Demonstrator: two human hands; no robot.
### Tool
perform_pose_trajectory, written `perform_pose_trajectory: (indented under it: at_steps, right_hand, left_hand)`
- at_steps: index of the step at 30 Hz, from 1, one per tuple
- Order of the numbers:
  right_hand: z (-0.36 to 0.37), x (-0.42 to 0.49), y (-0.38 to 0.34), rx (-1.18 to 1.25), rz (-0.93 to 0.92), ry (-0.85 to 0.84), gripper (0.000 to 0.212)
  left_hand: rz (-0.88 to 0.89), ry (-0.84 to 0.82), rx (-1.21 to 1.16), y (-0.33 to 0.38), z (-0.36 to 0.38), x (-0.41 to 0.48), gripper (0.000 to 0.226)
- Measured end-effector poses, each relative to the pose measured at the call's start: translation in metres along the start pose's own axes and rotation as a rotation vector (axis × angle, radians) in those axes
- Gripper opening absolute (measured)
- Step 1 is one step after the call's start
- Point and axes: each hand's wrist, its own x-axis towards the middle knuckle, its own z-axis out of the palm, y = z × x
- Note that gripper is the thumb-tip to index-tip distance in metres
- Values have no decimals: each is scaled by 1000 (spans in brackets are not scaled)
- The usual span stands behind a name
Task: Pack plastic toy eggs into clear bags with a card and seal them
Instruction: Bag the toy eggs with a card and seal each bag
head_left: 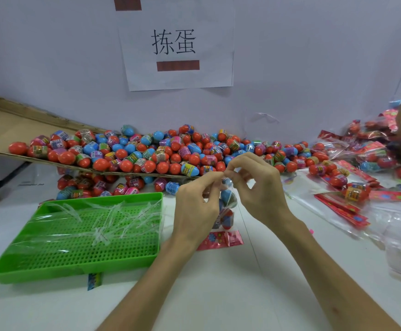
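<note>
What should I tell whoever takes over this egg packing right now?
Left hand and right hand: both pinch the top of one clear bag, held upright on the table.
In it: toy eggs, with a red card at its lower end.
Done: this bag is filled; more filled bags lie at right.
Left: finish the seal (cannot tell if closed), then keep packing from the loose egg pile on the cardboard sheet.
Green tray at left holds clear strips.

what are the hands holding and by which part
Left hand and right hand both pinch the bag by its top edge, eggs hanging inside.
</note>
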Motion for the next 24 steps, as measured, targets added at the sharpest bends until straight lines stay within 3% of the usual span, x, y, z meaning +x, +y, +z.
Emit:
perform_pose_trajectory:
  at_steps: [18, 24]
  right_hand:
    - [9, -2, -7, 98, 263, 39, 18]
    - [-10, 2, 22, 58, 515, 232, 10]
  left_hand:
    - [-92, 12, -97, 8, 6, 3, 23]
    - [-203, 70, -188, 5, 1, 6, 23]
